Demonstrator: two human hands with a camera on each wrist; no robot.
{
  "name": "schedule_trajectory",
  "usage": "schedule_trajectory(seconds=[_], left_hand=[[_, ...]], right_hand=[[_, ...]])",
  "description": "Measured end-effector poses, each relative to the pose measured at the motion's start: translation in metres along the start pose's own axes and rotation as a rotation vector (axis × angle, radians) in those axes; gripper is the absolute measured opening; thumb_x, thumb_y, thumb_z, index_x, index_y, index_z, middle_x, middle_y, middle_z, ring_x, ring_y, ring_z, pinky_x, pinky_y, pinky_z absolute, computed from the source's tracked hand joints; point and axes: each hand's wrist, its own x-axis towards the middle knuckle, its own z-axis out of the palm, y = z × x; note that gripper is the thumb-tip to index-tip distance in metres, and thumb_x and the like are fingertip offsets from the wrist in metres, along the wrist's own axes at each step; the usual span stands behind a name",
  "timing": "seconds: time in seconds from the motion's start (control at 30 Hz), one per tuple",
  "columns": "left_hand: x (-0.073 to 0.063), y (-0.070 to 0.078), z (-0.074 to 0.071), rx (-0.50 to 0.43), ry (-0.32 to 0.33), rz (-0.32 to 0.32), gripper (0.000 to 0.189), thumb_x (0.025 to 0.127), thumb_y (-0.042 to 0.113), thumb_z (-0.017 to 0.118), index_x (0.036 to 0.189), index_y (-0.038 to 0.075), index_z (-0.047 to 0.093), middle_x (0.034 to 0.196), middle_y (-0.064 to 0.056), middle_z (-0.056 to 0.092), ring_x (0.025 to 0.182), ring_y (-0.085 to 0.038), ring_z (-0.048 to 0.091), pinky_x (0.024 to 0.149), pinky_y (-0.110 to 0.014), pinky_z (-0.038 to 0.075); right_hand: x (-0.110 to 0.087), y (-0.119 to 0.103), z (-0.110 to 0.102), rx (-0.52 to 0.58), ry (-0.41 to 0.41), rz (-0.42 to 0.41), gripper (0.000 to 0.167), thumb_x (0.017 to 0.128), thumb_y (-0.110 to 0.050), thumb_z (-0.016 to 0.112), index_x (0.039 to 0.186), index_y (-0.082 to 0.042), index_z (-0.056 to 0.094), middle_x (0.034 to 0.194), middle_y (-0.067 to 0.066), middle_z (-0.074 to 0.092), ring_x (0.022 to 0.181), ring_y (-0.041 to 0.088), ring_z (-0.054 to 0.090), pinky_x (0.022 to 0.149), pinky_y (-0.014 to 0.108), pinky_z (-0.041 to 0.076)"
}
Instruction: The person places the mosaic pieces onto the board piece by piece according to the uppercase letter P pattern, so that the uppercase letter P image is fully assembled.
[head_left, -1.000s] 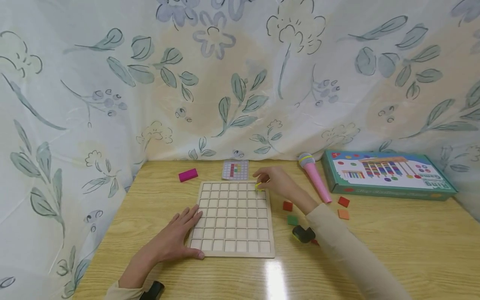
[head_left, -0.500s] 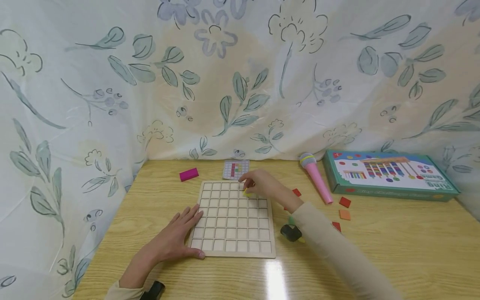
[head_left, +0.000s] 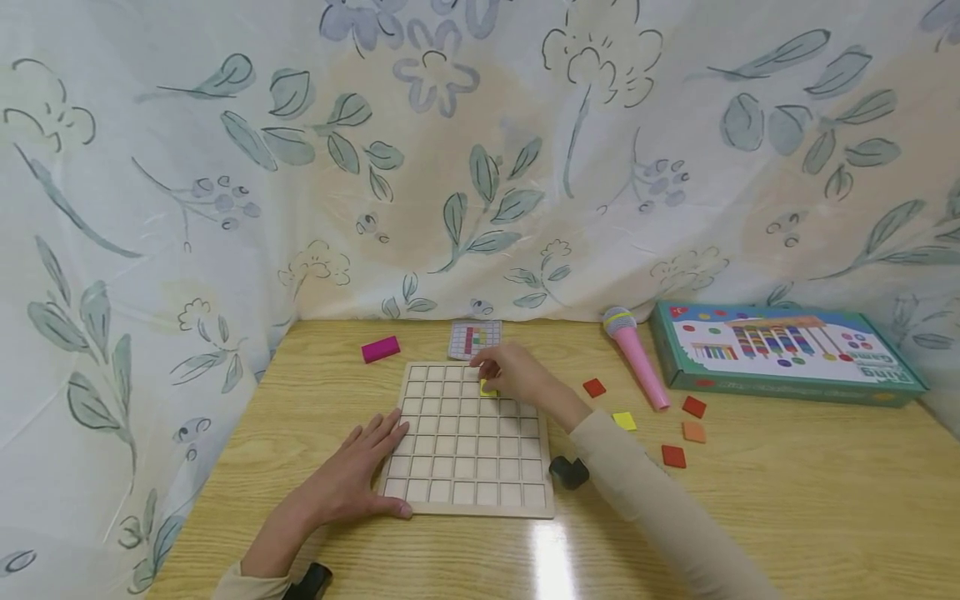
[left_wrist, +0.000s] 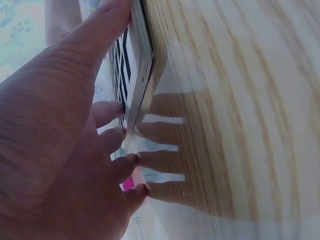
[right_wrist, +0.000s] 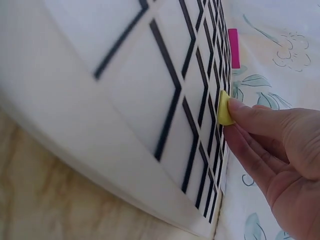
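A pale wooden board with a grid of square recesses lies on the table. My right hand is over its far part and pinches a small yellow square tile between thumb and fingers. In the head view this tile sits at a cell in the second row from the far edge; whether it lies flat in the recess cannot be told. My left hand rests along the board's left edge, fingers spread and the thumb at the near left corner. A patterned grid card lies just beyond the board.
Right of the board lie a second yellow tile, several red tiles and an orange tile. Behind them are a pink toy microphone and a green game box. A magenta block is at the back left.
My right hand has moved left along the far part of the board with the yellow tile and come down onto a cell. The left hand has stayed in place.
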Motion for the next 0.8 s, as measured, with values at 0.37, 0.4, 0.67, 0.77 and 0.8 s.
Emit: schedule_trajectory(seconds=[0.37,0.4,0.67,0.77,0.8], left_hand=[[0.001,0.0,0.001,0.004,0.002,0.006,0.116,0.068,0.072,0.072,0.153,0.005,0.03,0.162,-0.013,0.018,0.148,-0.041,0.013,0.118,-0.059,0.013],[0.001,0.0,0.001,0.004,0.001,0.005,0.116,0.068,0.072,0.072,0.153,0.005,0.03,0.162,-0.013,0.018,0.148,-0.041,0.013,0.118,-0.059,0.012],[0.001,0.0,0.001,0.006,0.004,0.002,0.116,0.068,0.071,0.072,0.153,0.005,0.03,0.162,-0.013,0.018,0.147,-0.041,0.013,0.118,-0.059,0.013],[0.001,0.0,0.001,0.005,0.001,0.001,0.116,0.068,0.071,0.072,0.154,0.005,0.03,0.162,-0.013,0.018,0.148,-0.041,0.013,0.118,-0.059,0.012],[0.001,0.0,0.001,0.003,0.001,-0.001,0.116,0.068,0.071,0.072,0.154,0.005,0.03,0.162,-0.013,0.018,0.148,-0.04,0.013,0.118,-0.059,0.012]], right_hand=[[-0.001,0.005,0.006,0.002,0.043,0.009,0.031,0.08,0.002,0.078,0.11,0.0,0.07,0.088,0.001,0.069,0.083,0.013,0.063,0.076,0.021,0.056],[-0.002,0.005,0.005,0.003,0.039,0.007,0.031,0.08,0.002,0.078,0.111,0.0,0.07,0.089,0.002,0.069,0.084,0.013,0.063,0.076,0.021,0.056],[-0.013,0.008,-0.005,0.019,0.015,-0.02,0.031,0.087,0.002,0.071,0.118,0.0,0.067,0.099,0.006,0.069,0.093,0.016,0.063,0.083,0.026,0.055],[-0.024,0.008,-0.015,-0.002,0.021,-0.024,0.029,0.09,0.001,0.068,0.119,0.0,0.067,0.102,0.008,0.069,0.096,0.018,0.063,0.086,0.03,0.055],[-0.028,0.008,-0.019,-0.007,0.027,-0.026,0.029,0.09,0.001,0.068,0.119,0.0,0.067,0.103,0.008,0.069,0.097,0.019,0.063,0.087,0.031,0.055]])
